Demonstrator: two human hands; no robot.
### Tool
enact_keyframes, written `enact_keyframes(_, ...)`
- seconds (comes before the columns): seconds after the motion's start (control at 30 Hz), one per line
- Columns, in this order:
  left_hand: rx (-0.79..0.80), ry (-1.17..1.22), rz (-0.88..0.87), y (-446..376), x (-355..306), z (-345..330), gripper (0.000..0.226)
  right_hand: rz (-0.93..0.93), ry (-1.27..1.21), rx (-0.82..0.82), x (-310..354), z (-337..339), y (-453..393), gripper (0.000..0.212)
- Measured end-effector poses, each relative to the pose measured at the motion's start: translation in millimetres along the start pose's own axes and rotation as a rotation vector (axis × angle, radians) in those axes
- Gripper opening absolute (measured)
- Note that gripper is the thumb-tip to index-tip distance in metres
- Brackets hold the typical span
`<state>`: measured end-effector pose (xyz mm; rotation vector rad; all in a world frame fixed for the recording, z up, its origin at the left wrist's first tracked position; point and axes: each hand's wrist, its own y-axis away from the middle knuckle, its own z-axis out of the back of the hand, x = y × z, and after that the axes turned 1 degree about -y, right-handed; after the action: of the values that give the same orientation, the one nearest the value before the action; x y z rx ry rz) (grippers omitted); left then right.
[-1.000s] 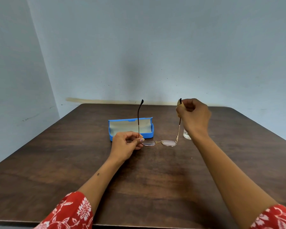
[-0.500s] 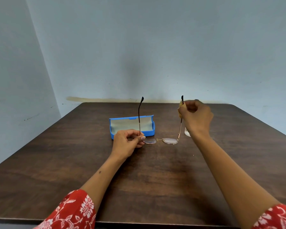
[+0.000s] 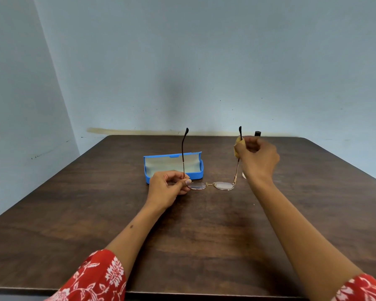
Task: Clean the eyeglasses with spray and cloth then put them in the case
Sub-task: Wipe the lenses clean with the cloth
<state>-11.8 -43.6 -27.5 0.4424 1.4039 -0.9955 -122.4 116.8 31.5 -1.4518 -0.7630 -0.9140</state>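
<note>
Both bare forearms emerge from short red sleeves (image 3: 100, 276) with white floral print.

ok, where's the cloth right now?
Head view: the yellow cloth is bunched in the right hand, pinched around the glasses' right temple, right of the open case.

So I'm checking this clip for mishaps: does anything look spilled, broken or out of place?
Nothing stands out. The eyeglasses look intact, held lenses-down by the left hand while the right hand rubs a yellow cloth on one temple. The blue case sits open on the dry table.

A plain room: bare pale-blue walls (image 3: 204, 61), dark wooden table (image 3: 204, 235).
</note>
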Motion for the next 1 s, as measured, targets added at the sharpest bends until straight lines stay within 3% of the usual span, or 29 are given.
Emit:
enact_keyframes(0.27,0.005,-0.001,0.011,-0.3,0.3,1.0,0.009,-0.111,0.134,0.119,-24.0,7.4,24.5,0.017)
enact_keyframes(0.47,0.008,0.0,0.012,-0.1,-0.7,0.8,0.01,-0.084,0.038,0.039,-6.5,7.1,14.7,0.004)
enact_keyframes(0.73,-0.005,0.006,0.02,-0.8,-0.4,0.8,0.011,-0.157,0.196,0.166,-28.3,10.0,29.0,0.013)
enact_keyframes(0.9,0.007,0.001,0.027,-1.1,-0.5,0.6,0.013,-0.06,0.132,0.072,-9.7,4.8,16.5,0.012)
enact_keyframes(1.0,0.015,-0.01,0.036,-1.4,-0.3,0.7,0.01,-0.002,0.059,0.029,6.1,0.8,1.5,0.001)
